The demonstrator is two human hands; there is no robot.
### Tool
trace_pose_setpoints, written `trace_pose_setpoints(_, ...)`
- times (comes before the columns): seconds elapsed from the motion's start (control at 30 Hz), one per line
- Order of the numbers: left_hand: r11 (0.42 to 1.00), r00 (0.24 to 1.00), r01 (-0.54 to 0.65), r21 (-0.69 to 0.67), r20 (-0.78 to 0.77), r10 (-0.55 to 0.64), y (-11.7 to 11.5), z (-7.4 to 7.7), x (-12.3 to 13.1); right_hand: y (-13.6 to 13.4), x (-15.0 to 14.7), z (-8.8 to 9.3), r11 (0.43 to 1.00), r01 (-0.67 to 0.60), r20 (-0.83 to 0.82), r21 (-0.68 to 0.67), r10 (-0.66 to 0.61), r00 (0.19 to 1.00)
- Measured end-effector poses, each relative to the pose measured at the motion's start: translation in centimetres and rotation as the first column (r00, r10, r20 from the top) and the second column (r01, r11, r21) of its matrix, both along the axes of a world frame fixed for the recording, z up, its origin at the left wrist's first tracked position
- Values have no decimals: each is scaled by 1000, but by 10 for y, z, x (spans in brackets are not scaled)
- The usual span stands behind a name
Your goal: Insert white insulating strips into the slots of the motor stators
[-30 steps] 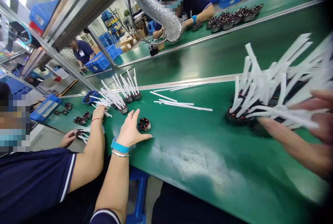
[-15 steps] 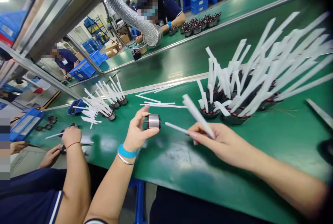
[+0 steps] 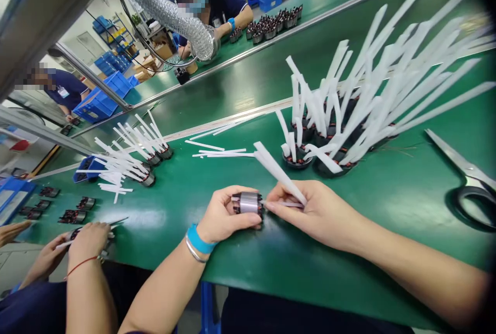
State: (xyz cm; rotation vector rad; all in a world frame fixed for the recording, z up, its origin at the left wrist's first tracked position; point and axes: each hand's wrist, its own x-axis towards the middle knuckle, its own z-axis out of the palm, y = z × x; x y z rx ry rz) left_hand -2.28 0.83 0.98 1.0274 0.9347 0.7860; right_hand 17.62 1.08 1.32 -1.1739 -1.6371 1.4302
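Observation:
My left hand (image 3: 228,215) is closed around a motor stator (image 3: 249,202), a short metal cylinder with black end pieces and reddish windings, held sideways above the green bench. Close to its right end, my right hand (image 3: 310,205) pinches a thin white strip (image 3: 289,203) between thumb and fingers. The strip's tip is at the stator's end face; whether it is inside a slot I cannot tell. More white strips (image 3: 277,168) stick up from the same hand in a bundle. Behind it stand several stators (image 3: 296,160) with long white strips rising from them.
Scissors (image 3: 467,168) lie at the right. Loose white strips (image 3: 227,153) lie mid-bench (image 3: 186,220), and another strip-filled stator group (image 3: 147,178) stands at left. A co-worker's hands (image 3: 87,243) work at the left. A silver duct (image 3: 170,13) hangs over the far side.
My left hand has moved right and down with the stator, and its fingers wrap it more. The right hand's thin strip has come up to the stator's end. The camera view has shifted right.

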Motion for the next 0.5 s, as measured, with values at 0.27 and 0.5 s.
trace_pose_setpoints(0.27,1000,993,2,-23,-115,-5,-5,0,3,-2,-1,-17,1000,18,32,8,-18,999)
trace_pose_setpoints(0.5,979,974,-33,201,-212,77,-9,-3,8,-3,-4,-20,976,26,5,216,-28,1000)
